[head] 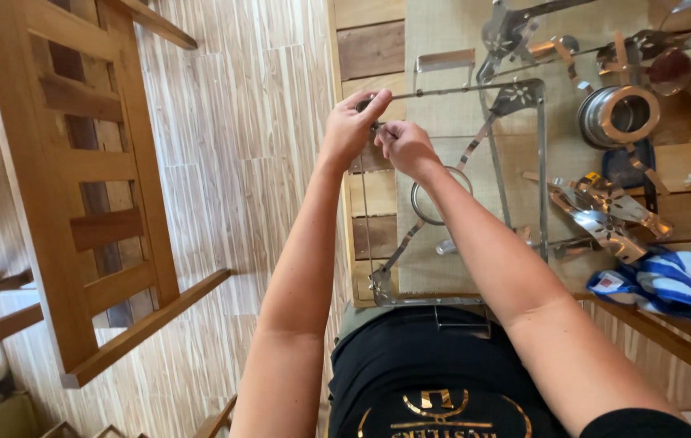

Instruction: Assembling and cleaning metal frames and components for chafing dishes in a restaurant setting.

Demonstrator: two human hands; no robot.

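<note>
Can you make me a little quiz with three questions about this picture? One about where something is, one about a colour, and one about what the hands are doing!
1. Where is the wooden chair?
A. On the left, on the floor
B. On top of the table
C. Behind the cloth

2. What colours is the cloth at the right?
A. Red and black
B. Blue and white
C. All green

3. What are the two hands doing?
A. Resting flat on the table
B. Pinching a corner of the metal frame
C. Holding the cloth

Answers:
1 A, the chair stands on the floor left of the table.
2 B, it has blue and white stripes.
3 B, the left hand and right hand meet with fingers closed at the frame's corner.
</note>
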